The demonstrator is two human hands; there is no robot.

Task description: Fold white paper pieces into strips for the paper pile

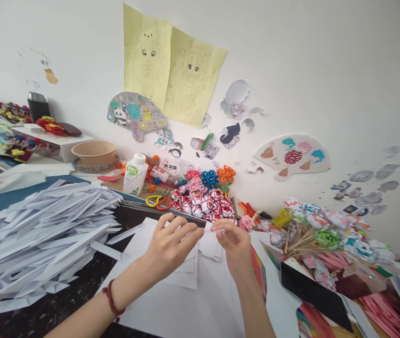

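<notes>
My left hand, with a dark red bracelet at the wrist, is closed with its back turned up and its fingertips at the near end of a small white paper strip. The thumb and fingers of my right hand pinch the other end. The strip is held above small white paper pieces, which lie on large white sheets. To the left, a big heap of folded white paper strips spreads over the dark tabletop.
Behind my hands are scissors, a white bottle and red-and-white paper flowers. A black phone-like slab lies on the right, near wrapped flowers on sticks. A tan bowl stands at the back left, before the wall.
</notes>
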